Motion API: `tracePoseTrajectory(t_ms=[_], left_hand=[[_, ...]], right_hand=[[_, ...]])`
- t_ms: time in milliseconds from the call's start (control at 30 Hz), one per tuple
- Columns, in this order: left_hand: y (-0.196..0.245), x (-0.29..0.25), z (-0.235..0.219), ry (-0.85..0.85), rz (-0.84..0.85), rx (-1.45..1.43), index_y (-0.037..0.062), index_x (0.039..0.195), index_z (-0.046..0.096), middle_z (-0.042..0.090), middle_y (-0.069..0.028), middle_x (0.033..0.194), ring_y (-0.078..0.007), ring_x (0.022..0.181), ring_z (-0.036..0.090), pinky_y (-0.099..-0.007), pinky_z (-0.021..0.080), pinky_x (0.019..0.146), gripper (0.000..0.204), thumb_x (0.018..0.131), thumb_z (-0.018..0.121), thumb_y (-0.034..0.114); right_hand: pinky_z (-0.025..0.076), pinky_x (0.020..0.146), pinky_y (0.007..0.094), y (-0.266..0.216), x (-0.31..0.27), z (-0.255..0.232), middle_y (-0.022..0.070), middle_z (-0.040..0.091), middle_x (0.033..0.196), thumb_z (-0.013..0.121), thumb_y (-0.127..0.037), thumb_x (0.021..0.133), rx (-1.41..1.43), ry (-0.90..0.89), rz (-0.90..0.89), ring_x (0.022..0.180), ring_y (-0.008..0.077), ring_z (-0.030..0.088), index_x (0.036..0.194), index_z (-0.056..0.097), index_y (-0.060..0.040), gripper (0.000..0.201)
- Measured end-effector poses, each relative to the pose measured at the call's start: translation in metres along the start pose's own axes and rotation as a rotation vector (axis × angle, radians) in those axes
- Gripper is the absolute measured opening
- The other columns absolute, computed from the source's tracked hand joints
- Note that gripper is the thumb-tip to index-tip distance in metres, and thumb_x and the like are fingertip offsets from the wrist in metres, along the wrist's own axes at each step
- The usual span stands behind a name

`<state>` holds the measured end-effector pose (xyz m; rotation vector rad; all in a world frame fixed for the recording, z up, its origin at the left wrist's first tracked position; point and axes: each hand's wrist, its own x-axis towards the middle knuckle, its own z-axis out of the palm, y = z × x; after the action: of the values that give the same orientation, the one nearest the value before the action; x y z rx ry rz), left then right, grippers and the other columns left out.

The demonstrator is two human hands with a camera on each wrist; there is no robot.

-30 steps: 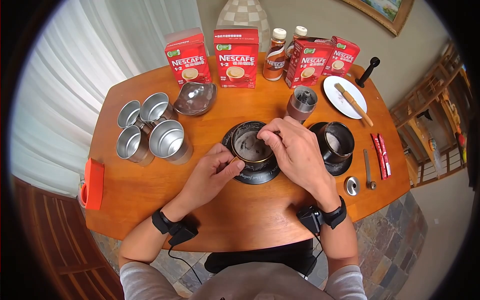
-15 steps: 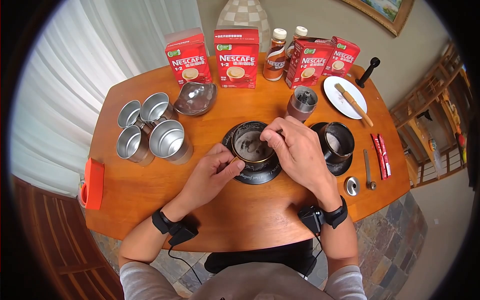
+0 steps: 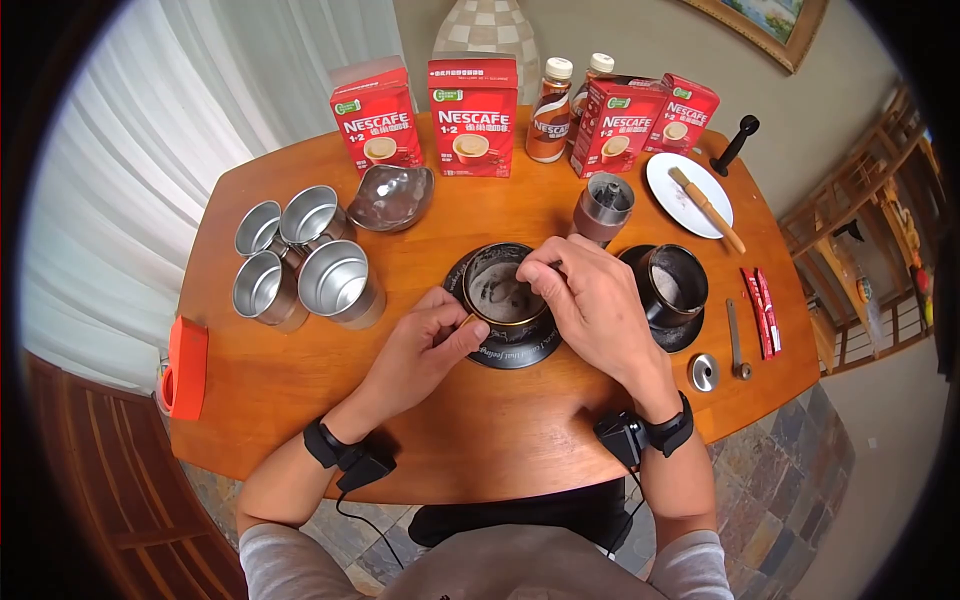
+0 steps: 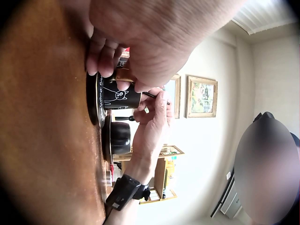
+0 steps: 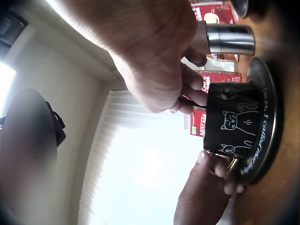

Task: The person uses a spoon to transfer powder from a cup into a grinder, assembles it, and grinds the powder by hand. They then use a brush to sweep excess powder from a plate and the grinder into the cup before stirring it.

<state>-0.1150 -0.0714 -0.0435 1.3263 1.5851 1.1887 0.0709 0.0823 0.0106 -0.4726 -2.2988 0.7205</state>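
Observation:
A black cup [image 5: 229, 119] with white cat drawings stands on a black saucer [image 3: 495, 358] with white lettering. My left hand [image 3: 432, 338] grips its gold handle [image 5: 233, 164]. Over the rim, my right hand [image 3: 580, 300] pinches a thin black spoon-like handle [image 4: 150, 95] that slants into the cup; its lower end is hidden. Pale, frothy liquid [image 3: 490, 290] with darker streaks shows inside. Right of my right hand, a second black cup [image 3: 690, 305] with pale contents sits on its own dark saucer.
Several steel cups [image 3: 335, 280] and a dark glossy bowl [image 3: 392, 200] are on the left. Behind stand red Nescafe boxes [image 3: 473, 115], bottles [image 3: 549, 110] and a grinder [image 3: 604, 208]. To the right lie a brush [image 3: 710, 210] on a white plate [image 3: 665, 195], red sachets [image 3: 763, 312] and a metal scoop [image 3: 738, 340].
My right hand shifts slightly right, then back left over the cup, and the streaks in the liquid change. My left hand stays on the cup's handle.

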Motion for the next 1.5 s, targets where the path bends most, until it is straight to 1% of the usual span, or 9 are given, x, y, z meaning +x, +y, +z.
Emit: tracePoseTrajectory(t_ms=[467,567,633,967,1133,1233,1367,1467,1500], left_hand=[[0.0003,0.0000,0.0006,0.003,-0.003,-0.015,0.0007,0.089,0.067,0.050,-0.0009,0.102,-0.0086,0.085,0.051,-0.0250,0.044,0.074,0.028,0.107,0.067,0.023],[-0.0025,0.0007,0.0046,0.049,0.038,-0.056,-0.0008,0.088,0.063,0.043,0.0008,0.091,-0.0081,0.075,0.040,-0.0273,0.035,0.065,0.029,0.105,0.072,0.022],[-0.0013,0.0010,0.0053,0.052,0.048,-0.067,-0.0009,0.088,0.063,0.043,0.0008,0.091,-0.0080,0.075,0.040,-0.0272,0.035,0.065,0.029,0.105,0.071,0.022],[-0.0033,0.0013,0.0048,0.051,0.044,-0.053,-0.0011,0.086,0.060,0.042,0.0003,0.091,-0.0093,0.076,0.039,-0.0279,0.035,0.066,0.032,0.105,0.072,0.022],[-0.0025,0.0014,0.0054,0.053,0.055,-0.056,-0.0013,0.086,0.061,0.043,0.0003,0.091,-0.0089,0.075,0.039,-0.0278,0.035,0.065,0.032,0.105,0.072,0.022],[-0.0022,0.0014,0.0051,0.055,0.060,-0.061,-0.0012,0.087,0.061,0.043,0.0004,0.091,-0.0086,0.075,0.040,-0.0276,0.035,0.065,0.031,0.105,0.072,0.022],[-0.0015,0.0015,0.0054,0.053,0.070,-0.054,-0.0011,0.088,0.062,0.043,0.0006,0.091,-0.0083,0.075,0.040,-0.0274,0.035,0.065,0.031,0.105,0.072,0.023],[0.0034,0.0000,0.0018,0.009,-0.002,-0.027,0.0007,0.089,0.066,0.049,-0.0009,0.101,-0.0086,0.085,0.051,-0.0247,0.043,0.074,0.027,0.107,0.067,0.021],[0.0029,0.0001,0.0015,0.009,-0.001,-0.020,0.0007,0.089,0.066,0.049,-0.0008,0.101,-0.0086,0.085,0.051,-0.0247,0.043,0.074,0.026,0.107,0.067,0.021]], right_hand=[[0.051,0.070,0.0485,-0.0009,-0.0002,0.0019,0.0169,0.067,0.082,0.068,-0.018,0.100,0.025,-0.012,-0.007,0.081,0.0386,0.065,0.098,0.068,-0.0029,0.015],[0.051,0.071,0.0486,-0.0039,-0.0002,0.0013,0.0167,0.068,0.083,0.068,-0.018,0.100,0.019,-0.043,-0.012,0.081,0.0387,0.065,0.098,0.069,-0.0035,0.014],[0.051,0.071,0.0487,-0.0059,-0.0006,0.0007,0.0166,0.068,0.083,0.068,-0.018,0.100,0.006,-0.078,-0.008,0.081,0.0387,0.065,0.098,0.069,-0.0039,0.014],[0.051,0.072,0.0493,0.0001,-0.0004,0.0039,0.0171,0.067,0.084,0.066,-0.018,0.102,0.017,-0.046,-0.003,0.082,0.0401,0.065,0.098,0.068,-0.0026,0.016],[0.051,0.073,0.0492,0.0013,0.0000,0.0047,0.0172,0.066,0.083,0.066,-0.018,0.102,-0.014,-0.029,-0.008,0.082,0.0403,0.065,0.098,0.067,-0.0026,0.016],[0.051,0.073,0.0491,0.0002,0.0002,0.0005,0.0172,0.066,0.084,0.066,-0.018,0.102,0.011,-0.085,0.033,0.083,0.0397,0.065,0.099,0.067,-0.0026,0.016],[0.051,0.073,0.0490,0.0019,-0.0007,0.0040,0.0171,0.067,0.085,0.066,-0.018,0.102,0.006,-0.040,-0.004,0.083,0.0392,0.065,0.099,0.067,-0.0027,0.016],[0.051,0.073,0.0488,0.0019,-0.0002,0.0039,0.0171,0.066,0.085,0.065,-0.018,0.102,-0.003,-0.047,-0.010,0.084,0.0390,0.065,0.098,0.067,-0.0027,0.016],[0.051,0.073,0.0487,0.0011,0.0000,0.0027,0.0170,0.066,0.085,0.065,-0.018,0.102,0.004,-0.057,-0.001,0.083,0.0390,0.065,0.098,0.067,-0.0027,0.016]])
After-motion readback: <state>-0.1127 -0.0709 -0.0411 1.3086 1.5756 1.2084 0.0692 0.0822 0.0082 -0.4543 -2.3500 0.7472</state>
